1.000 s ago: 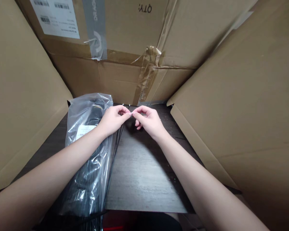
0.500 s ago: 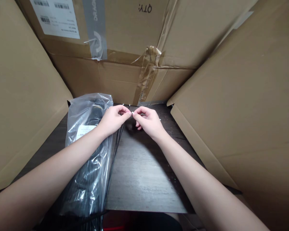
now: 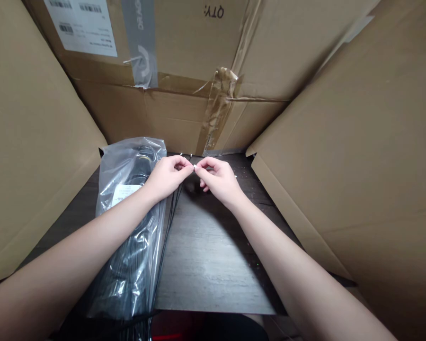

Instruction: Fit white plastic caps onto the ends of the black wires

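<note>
My left hand pinches the far ends of several thin black strands that run back toward me along the dark wooden tabletop. My right hand is also closed in a pinch, fingertip to fingertip with the left, on a small white tip of one strand. Both hands meet near the table's far edge. A clear plastic bag holding a bundle of black strands with a white label lies under my left forearm.
Large cardboard boxes wall the table in: one on the left, one at the back with grey tape and a shipping label, one on the right. Something red glows below the table's near edge.
My right hand's fingertips have shifted slightly toward the left hand. Otherwise nothing has visibly moved.
</note>
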A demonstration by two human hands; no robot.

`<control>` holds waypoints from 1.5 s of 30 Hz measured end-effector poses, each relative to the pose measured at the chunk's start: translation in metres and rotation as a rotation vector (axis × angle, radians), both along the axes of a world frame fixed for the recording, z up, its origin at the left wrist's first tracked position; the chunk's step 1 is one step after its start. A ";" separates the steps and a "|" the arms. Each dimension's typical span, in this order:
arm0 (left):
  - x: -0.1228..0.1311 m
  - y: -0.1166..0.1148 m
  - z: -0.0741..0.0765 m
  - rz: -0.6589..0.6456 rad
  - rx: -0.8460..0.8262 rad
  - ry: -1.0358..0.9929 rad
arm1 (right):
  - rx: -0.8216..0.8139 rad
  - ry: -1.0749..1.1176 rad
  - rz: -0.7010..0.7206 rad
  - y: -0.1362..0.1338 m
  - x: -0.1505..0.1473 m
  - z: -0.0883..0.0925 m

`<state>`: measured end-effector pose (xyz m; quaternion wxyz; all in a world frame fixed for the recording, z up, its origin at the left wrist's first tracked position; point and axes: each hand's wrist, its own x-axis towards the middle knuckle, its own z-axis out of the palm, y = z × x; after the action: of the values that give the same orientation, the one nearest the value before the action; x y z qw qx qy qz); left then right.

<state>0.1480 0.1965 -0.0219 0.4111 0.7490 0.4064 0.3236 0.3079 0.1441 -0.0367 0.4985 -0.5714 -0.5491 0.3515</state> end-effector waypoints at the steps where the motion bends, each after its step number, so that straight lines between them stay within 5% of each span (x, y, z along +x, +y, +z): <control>1: 0.000 0.000 0.000 -0.003 0.003 0.007 | 0.009 -0.015 0.011 0.000 0.000 0.000; 32: 0.000 -0.001 0.001 -0.011 0.027 0.000 | 0.043 -0.064 0.022 0.001 0.001 -0.002; 45: 0.000 -0.001 0.001 0.025 0.018 -0.008 | 0.265 -0.341 -0.055 0.000 0.002 -0.002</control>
<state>0.1481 0.1952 -0.0205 0.4021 0.7461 0.4113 0.3354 0.3101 0.1445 -0.0389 0.4786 -0.5669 -0.6509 0.1608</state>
